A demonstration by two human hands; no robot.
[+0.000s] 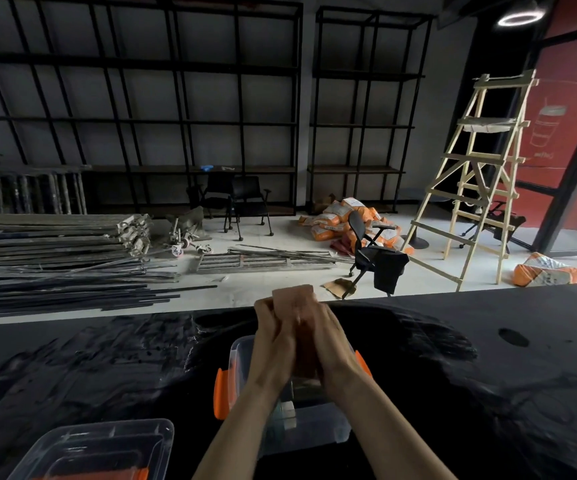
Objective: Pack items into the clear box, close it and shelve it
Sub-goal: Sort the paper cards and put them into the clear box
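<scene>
Both forearms enter from the near edge of the bench [487,358], converging toward the middle. Left hand [273,344] and right hand [328,341] are pressed together palm to palm around a tan, soft-looking item [294,293]; fingers curled closed on it from both sides, its top poking out above the fingertips. What the item is: cannot tell, blurred.

The hands hold it raised over the clear box [245,362], which sits on the bench just in front of the person, near the middle of the near edge. Box is open, orange latches [222,393] hanging at its left and right sides. Some contents show through the near wall, indistinct. The lid [107,448], clear with an orange strip, lies flat at the near-left corner of the bench, apart from the box.

Bench surface is black with smeared marks; bare to the left, right and far side of the box, with a dark round spot toward the right. Far edge of the bench runs just beyond the hands.

Beyond the bench: floor with stacked metal bars [55,258] at left, office chairs [370,251], orange sacks [335,220], a wooden ladder [481,174] at right. Black shelving [176,116] lines the back wall, well apart from the bench.
</scene>
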